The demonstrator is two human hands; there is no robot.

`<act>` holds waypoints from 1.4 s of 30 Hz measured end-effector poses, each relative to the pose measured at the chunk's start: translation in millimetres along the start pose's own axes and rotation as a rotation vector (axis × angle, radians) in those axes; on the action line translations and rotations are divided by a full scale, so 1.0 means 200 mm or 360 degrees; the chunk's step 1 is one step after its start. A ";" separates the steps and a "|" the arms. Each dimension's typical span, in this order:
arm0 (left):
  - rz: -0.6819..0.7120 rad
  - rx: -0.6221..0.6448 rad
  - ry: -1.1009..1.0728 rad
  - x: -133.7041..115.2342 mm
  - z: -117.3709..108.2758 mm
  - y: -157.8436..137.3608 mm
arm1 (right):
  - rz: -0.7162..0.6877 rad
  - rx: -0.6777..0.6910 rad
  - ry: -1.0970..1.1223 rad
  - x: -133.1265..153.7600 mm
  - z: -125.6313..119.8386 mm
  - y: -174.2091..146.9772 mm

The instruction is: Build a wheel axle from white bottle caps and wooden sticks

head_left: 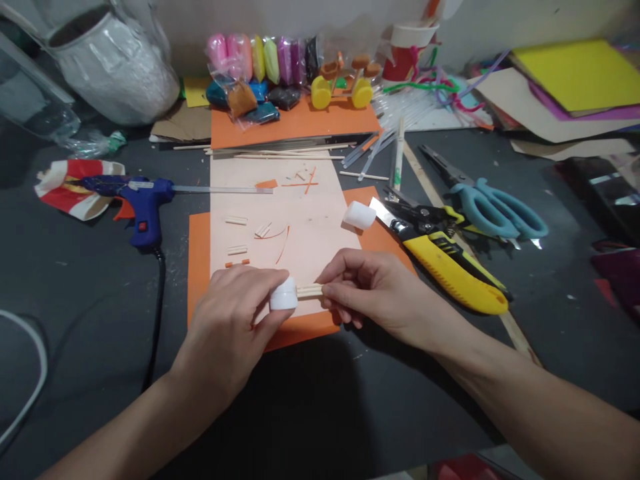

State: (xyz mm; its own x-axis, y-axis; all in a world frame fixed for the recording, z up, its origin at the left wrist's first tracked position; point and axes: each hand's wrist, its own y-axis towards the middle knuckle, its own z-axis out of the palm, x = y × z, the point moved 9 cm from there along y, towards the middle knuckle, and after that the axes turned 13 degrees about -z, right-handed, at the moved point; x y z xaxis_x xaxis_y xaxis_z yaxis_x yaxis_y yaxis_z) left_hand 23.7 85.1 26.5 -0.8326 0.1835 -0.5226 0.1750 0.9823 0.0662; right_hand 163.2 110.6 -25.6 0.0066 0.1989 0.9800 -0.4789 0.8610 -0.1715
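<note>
My left hand [240, 307] pinches a small white cap-like piece [283, 295] between thumb and fingers. From its right side come short wooden sticks [309, 291] lying side by side, and my right hand [365, 287] grips their other end. Whether the sticks are fixed to the white piece or only touch it, I cannot tell. Both hands are low over the pale paper sheet [320, 247]. A second white cylindrical piece [359, 215] lies on its side beyond my right hand. Short stick pieces [237, 250] and thin orange scraps [285, 243] lie on the sheet.
A blue glue gun [150, 200] lies at left, its cord running forward. To the right are a yellow utility knife [450, 270] with blade out and blue-handled scissors [500, 207]. Long wooden sticks [280, 155], bagged coloured clay [265, 67] and a red-white cup [407, 50] are behind.
</note>
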 end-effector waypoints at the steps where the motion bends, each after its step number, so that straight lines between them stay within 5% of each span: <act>1: 0.0001 -0.0002 0.0001 0.00 0.00 0.00 | -0.0002 -0.0003 0.0000 0.00 0.00 0.00; 42: -0.0062 0.0065 0.0040 0.01 0.02 0.00 | 0.0014 -0.0010 -0.0057 0.02 0.00 0.00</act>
State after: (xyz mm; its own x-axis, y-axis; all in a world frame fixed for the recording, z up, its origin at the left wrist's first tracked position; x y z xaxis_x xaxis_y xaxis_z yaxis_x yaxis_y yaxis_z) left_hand 24.1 84.5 22.8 -0.8519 0.1467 -0.5028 0.1632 0.9865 0.0113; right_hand 163.1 111.5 -22.2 -0.0290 0.1898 0.9814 -0.4734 0.8621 -0.1808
